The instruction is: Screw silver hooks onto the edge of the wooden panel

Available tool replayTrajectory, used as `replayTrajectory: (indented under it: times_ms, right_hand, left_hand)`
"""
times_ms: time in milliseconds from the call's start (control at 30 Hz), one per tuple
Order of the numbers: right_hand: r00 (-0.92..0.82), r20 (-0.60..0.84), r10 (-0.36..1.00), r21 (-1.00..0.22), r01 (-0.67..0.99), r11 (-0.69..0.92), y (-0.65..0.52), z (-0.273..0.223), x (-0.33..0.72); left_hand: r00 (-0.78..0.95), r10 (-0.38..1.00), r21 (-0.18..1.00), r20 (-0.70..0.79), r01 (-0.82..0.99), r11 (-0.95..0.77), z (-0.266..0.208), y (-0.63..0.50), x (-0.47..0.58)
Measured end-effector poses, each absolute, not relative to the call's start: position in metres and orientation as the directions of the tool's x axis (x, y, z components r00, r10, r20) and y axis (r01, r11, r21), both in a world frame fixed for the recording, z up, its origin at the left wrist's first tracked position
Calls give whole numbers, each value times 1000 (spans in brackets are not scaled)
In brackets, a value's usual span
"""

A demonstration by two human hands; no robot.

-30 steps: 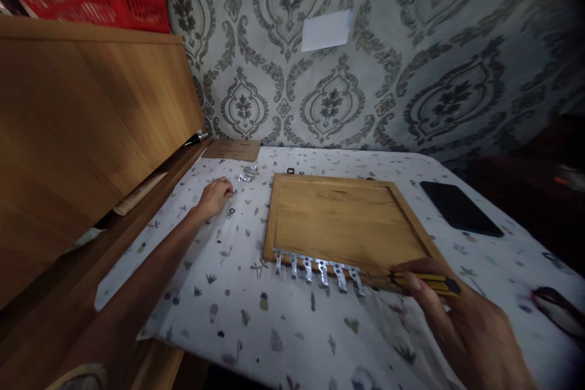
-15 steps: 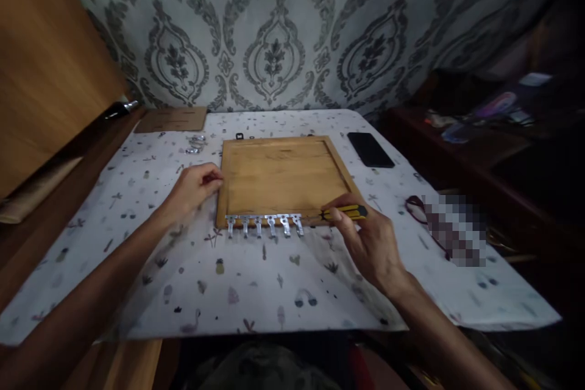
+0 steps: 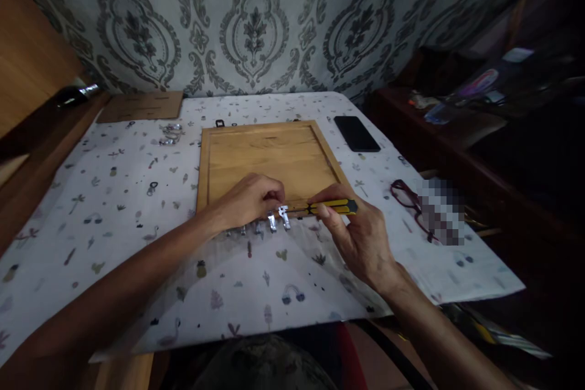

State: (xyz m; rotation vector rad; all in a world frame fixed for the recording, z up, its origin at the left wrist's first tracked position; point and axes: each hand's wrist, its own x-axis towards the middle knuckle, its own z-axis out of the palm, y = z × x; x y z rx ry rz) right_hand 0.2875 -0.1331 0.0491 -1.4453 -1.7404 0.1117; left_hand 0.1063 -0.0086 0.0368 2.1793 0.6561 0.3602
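Note:
A wooden framed panel (image 3: 269, 155) lies flat on the table, with a row of silver metal hooks (image 3: 284, 217) along its near edge. My left hand (image 3: 249, 200) rests over that edge above the hooks, its fingertips pinched together; what they hold, if anything, is hidden. Several hooks are partly covered by this hand. My right hand (image 3: 365, 234) grips a yellow and black screwdriver (image 3: 336, 207), held nearly level. Its thin shaft points left, toward the rightmost hook.
Loose silver hooks (image 3: 170, 134) lie left of the panel, near brown cardboard (image 3: 141, 106). A black phone (image 3: 356, 133) lies at right, with dark red glasses (image 3: 404, 195) nearer. The patterned tablecloth (image 3: 219, 280) covers the table. A plastic bottle (image 3: 475, 88) stands off to the right.
My left hand has moved right, from the panel's left side to its near edge over the hooks. The screwdriver stays in my right hand, its shaft now beside the rightmost hook. The view has shifted.

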Motion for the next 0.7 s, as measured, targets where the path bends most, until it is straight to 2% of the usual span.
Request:
replayTrajectory:
  times_ms: [333,700]
  right_hand:
    - [2,573,820,-502,791,349,-132,47,289]
    - [48,533,845,-557,771,308,-136,48,288]
  left_hand:
    - [841,540,772,-34,365,-520,31,-6,116]
    - [834,547,807,-76,373,-457,29,1,116]
